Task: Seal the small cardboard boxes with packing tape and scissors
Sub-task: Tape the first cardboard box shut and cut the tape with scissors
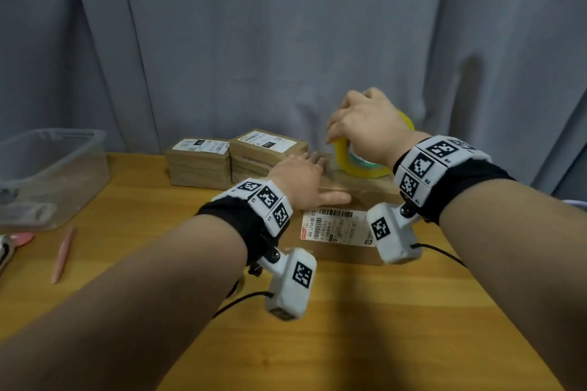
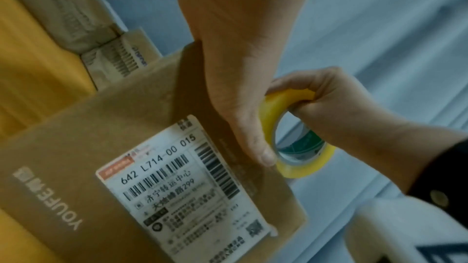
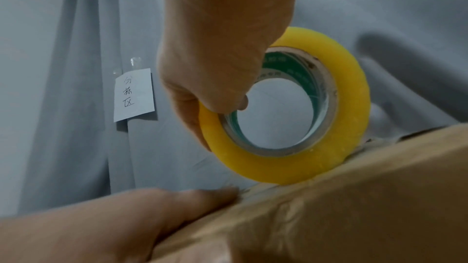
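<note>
Box (image 1: 346, 241) lies on desk (image 1: 365, 327), label up. Left hand (image 1: 301, 179) flat, fingers straight, pressing lid. Right hand (image 1: 365, 124) grips tape roll (image 1: 359, 165) standing at far edge. Keep lid pinned; draw tape straight, taut along seam.

Wooden table (image 1: 333, 336) with boxes, a tub and small tools lying on it.

The cardboard box (image 1: 346, 251) nearest the middle lies flat with its shipping label (image 1: 333, 227) facing up (printed "642 L714-00 015"). Two smaller cardboard boxes (image 1: 199, 163) (image 1: 266, 154) stand side by side, touching, at the table's far edge against the grey curtain, just beyond and left of the big one. A clear plastic tub (image 1: 52, 174) sits at the far left. Near it lie a pink pen (image 1: 63, 254) and, at the left border, pink-handled scissors (image 1: 14, 243), only partly in view. Black cables (image 1: 441, 252) trail across the tabletop.
</note>
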A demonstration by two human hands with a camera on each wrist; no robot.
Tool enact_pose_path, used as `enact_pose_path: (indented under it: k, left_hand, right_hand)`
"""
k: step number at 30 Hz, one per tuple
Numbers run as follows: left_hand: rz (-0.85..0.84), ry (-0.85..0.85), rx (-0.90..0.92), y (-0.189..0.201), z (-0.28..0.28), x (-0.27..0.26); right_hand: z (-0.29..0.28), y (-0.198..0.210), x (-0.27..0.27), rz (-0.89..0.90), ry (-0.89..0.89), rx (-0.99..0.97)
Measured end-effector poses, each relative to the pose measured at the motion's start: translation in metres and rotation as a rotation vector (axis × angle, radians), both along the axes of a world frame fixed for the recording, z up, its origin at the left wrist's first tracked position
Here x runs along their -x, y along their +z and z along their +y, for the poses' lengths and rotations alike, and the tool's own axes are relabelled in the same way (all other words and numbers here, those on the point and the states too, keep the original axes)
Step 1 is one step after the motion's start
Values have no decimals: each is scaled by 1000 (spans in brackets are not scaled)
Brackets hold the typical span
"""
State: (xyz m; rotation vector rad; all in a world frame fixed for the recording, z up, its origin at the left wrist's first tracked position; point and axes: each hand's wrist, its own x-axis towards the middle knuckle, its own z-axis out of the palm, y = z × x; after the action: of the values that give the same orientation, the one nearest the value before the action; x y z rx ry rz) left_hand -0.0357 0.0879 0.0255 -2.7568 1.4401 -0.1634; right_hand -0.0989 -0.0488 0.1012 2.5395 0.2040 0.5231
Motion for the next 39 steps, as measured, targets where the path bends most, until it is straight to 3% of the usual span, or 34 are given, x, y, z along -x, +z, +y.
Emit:
enact_pose_path:
  k: [5,8,13,17,21,27,34,39]
  left_hand:
    - [9,-18,-50,1,5,-9]
    - [55,-40,-24,5,17,-17]
    - [70,-16,-40,8,45,-33]
    - [53,19,-57,7,35,-27]
    - [108,-62,19,-2,28,-17]
    - [113,13,63,-5,49,-26]
    - [112,12,73,-3,50,-20]
    - [128,46,27,-1,46,-24]
  right_hand:
    - [-9,9,-1,-10,-47,-12]
    - [-21,15,3,-67,-146,-190]
    - [-16,5,1,-34,-26,-413]
    - [-12,3,3,-51,6,-512]
    - [-1,5,3,-49,-33,-474]
    - [6,10,7,-12,-62,-421]
    - [29,54,25,63,-21,19]
    - [10,35,48,253,-217,117]
